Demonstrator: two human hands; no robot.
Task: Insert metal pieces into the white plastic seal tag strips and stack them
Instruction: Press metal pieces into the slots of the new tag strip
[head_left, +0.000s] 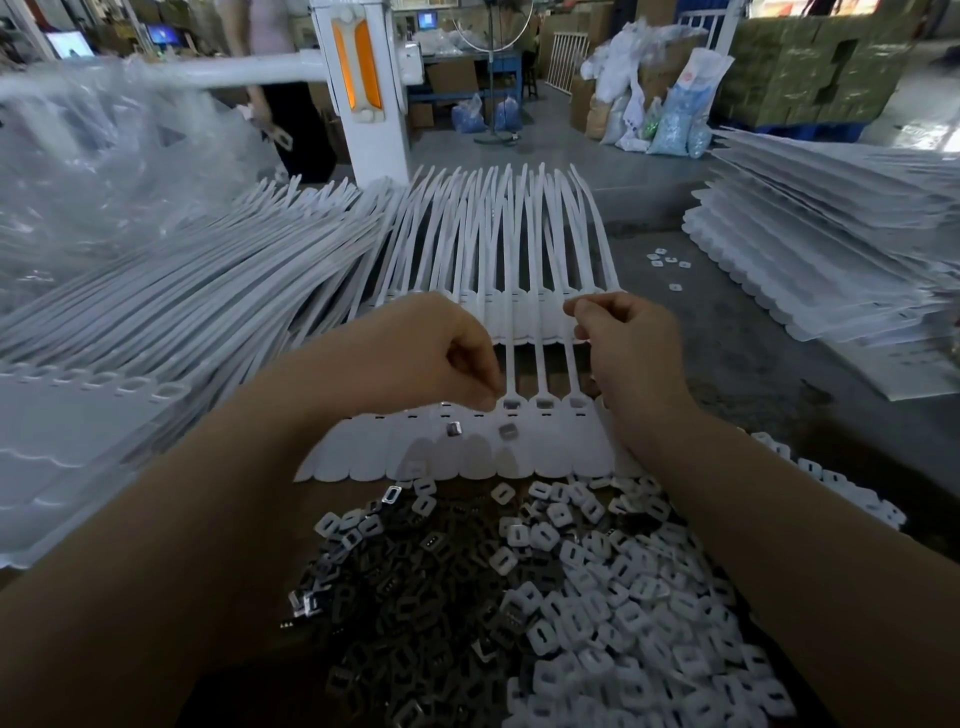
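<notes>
A white seal tag strip sheet (561, 452) lies flat in front of me, its tails running away from me. Three of its pockets hold metal pieces (544, 403) on the right side. Two loose metal pieces (453, 428) lie on the sheet's flags. My left hand (431, 353) hovers over the pocket row with fingers curled and fingertips pinched together at a pocket; whatever it pinches is hidden. My right hand (628, 343) is curled above the sheet's right edge, with thumb and forefinger pinched; I cannot see anything in them.
A heap of dark metal pieces (415, 623) and white plastic caps (623, 597) lies nearest me. Stacked strip sheets rise at the left (156, 312) and at the right (831, 234). A few caps (667, 260) lie on the grey table. A white machine post (363, 88) stands behind.
</notes>
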